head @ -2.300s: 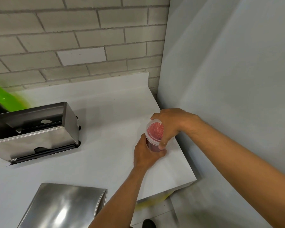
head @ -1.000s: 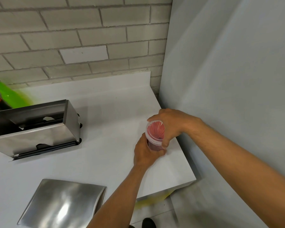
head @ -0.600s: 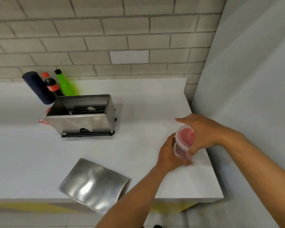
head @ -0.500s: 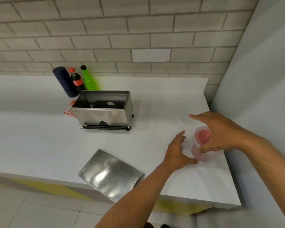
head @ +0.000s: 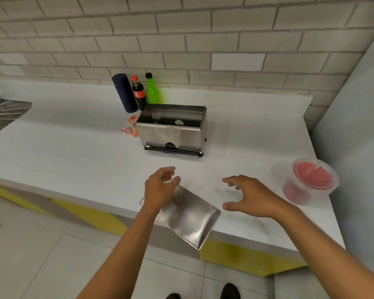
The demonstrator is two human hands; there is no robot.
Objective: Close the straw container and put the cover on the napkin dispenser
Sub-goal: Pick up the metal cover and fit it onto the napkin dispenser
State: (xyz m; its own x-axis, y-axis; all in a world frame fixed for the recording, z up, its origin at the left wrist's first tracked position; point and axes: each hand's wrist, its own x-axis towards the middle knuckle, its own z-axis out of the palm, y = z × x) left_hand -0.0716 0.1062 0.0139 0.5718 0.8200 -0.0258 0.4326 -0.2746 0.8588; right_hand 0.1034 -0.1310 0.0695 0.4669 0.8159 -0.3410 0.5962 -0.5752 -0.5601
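Note:
The clear straw container (head: 310, 182), full of red straws and with its lid on, stands alone at the counter's right end. A shiny steel cover (head: 189, 219) lies at the counter's front edge, partly overhanging it. My left hand (head: 159, 187) hovers over the cover's left corner, fingers spread, holding nothing. My right hand (head: 249, 196) is open just right of the cover, apart from it. The steel napkin dispenser (head: 173, 131) stands uncovered further back, its top open.
Behind the dispenser stand a dark blue flask (head: 125, 92), a cola bottle (head: 138, 93) and a green bottle (head: 152, 89). Red-printed packets (head: 130, 126) lie left of the dispenser. A grey wall (head: 354, 126) bounds the counter's right end; a steel sink drainer (head: 2, 113) is far left.
Both hands let go of the straw container and moved left toward the steel cover. My view swung left and pulled back, bringing the bottles and the floor into sight.

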